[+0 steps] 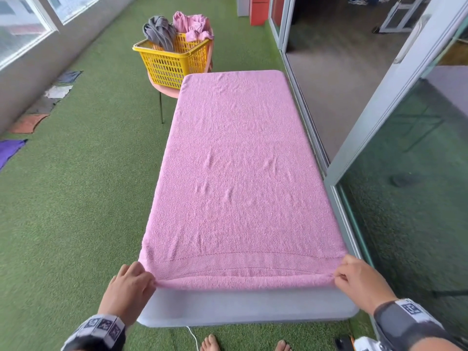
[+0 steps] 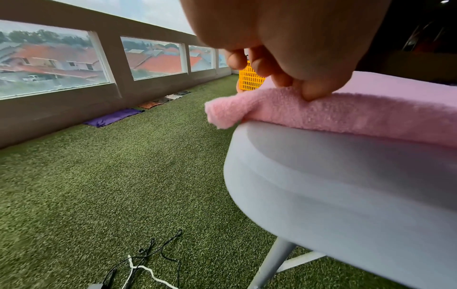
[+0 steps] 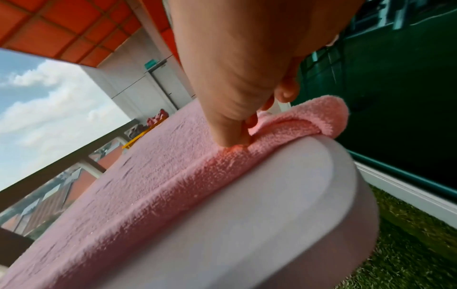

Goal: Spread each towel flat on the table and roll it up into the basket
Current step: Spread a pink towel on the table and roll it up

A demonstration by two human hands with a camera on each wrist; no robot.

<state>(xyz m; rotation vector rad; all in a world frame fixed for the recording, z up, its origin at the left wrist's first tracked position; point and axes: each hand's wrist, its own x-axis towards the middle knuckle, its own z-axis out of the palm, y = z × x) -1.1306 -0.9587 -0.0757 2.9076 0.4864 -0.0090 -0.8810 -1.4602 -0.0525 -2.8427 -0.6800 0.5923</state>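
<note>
A pink towel (image 1: 238,173) lies spread flat along the white table (image 1: 248,307), covering nearly all of it. Its near hem is turned over into a first narrow fold. My left hand (image 1: 131,287) pinches the fold's left corner (image 2: 247,105), and my right hand (image 1: 357,279) pinches the right corner (image 3: 309,121). Beyond the table's far left corner a yellow basket (image 1: 174,59) stands on a pink stool, with a grey towel (image 1: 159,31) and a pink towel (image 1: 192,26) heaped in it.
Green turf covers the floor. Several small cloths (image 1: 33,117) lie along the left wall under the windows. A sliding glass door (image 1: 379,122) runs close along the table's right side. Cables (image 2: 146,264) lie on the turf near my bare feet (image 1: 210,344).
</note>
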